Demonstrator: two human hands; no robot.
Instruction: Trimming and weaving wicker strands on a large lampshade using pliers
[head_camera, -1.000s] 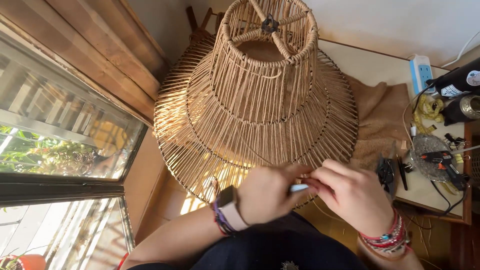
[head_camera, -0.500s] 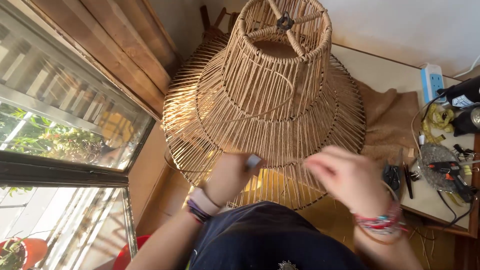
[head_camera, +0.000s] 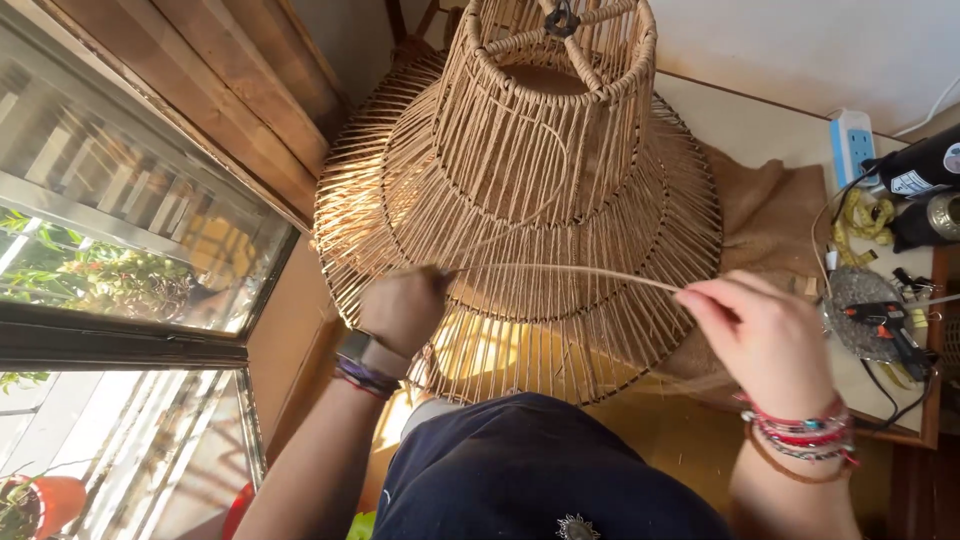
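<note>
- The left hand (head_camera: 405, 310) is closed in a fist against the lower tier of the woven lampshade (head_camera: 530, 190), pinching one end of a pale cord strand (head_camera: 570, 272).
- The right hand (head_camera: 765, 335) pinches the strand's other end between thumb and fingertips, out past the shade's right edge, above the burlap cloth (head_camera: 765, 210).
- The strand looks taut between the two hands; too hard a pull could snap it, slip it from a pinch, or bend the thin wire ribs.
- A slack strand could snag on neighbouring wraps and sit crooked.
- The strand's long axis runs nearly level, left to right across the shade's front, dipping slightly toward the right hand.
- The lampshade stands on the worktop (head_camera: 760, 120), narrow end up, wide rim near the person's lap.
</note>
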